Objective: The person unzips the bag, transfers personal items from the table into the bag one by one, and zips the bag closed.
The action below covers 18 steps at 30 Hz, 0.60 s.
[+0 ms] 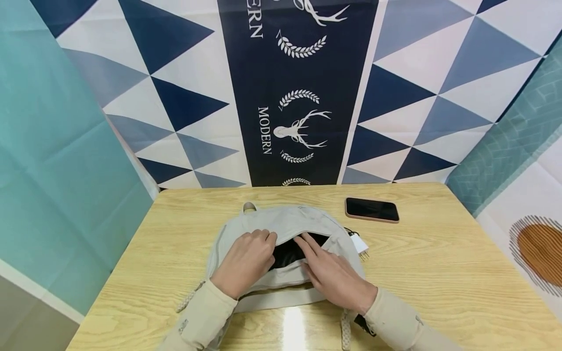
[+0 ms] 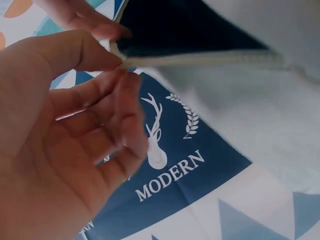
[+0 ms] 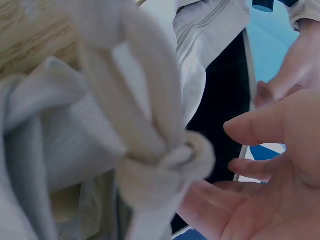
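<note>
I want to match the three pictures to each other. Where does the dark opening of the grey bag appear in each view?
Head: the dark opening is at lower centre, between the left hand and the right hand, in the grey bag.
Left wrist: along the top, above the pale edge.
Right wrist: a dark vertical band right of centre.
Shared landmark: the pale edge of the opening.

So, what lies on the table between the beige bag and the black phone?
In the head view, a white charger plug with a dark cable lies beside the beige fabric bag, and bare wood separates it from the black smartphone.
</note>
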Available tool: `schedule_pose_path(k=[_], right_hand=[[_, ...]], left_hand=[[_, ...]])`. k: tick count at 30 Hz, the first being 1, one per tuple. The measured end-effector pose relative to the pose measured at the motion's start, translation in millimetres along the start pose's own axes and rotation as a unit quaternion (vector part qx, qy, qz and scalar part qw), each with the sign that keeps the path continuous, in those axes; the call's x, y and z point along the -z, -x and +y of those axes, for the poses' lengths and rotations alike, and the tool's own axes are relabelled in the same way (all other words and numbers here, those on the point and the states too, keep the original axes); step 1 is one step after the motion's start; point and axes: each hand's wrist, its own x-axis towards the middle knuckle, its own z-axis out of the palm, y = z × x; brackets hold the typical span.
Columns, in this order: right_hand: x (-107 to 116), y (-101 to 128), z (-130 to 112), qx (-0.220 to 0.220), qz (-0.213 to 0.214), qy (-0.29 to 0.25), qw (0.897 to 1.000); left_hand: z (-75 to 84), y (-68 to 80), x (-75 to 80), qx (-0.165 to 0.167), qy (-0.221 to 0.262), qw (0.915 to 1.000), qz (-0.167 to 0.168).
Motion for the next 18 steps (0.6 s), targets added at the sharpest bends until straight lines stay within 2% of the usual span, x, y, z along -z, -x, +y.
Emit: schedule_pose_path(k=[6,11,14,18], right_hand=[[-1,1,0,0.000,-0.004,0.001,1.000],[0,2,2,0.013,-0.008,0.000,1.000],[2,2,4,0.025,-0.003,0.010,1.000],[5,3,6,0.037,-0.002,0.027,0.999]], left_hand=[[-2.1,2.1,-8.7,0.010,0.027,0.9992,-0.027],[-9.9,1.1,-7.3,0.013,0.081,0.9966,-0.007],[-16.3,0.1,-3.5,0.026,0.137,0.9901,0.012],[-23.1,-0.3,1.4,0.045,0.191,0.9805,0.010]])
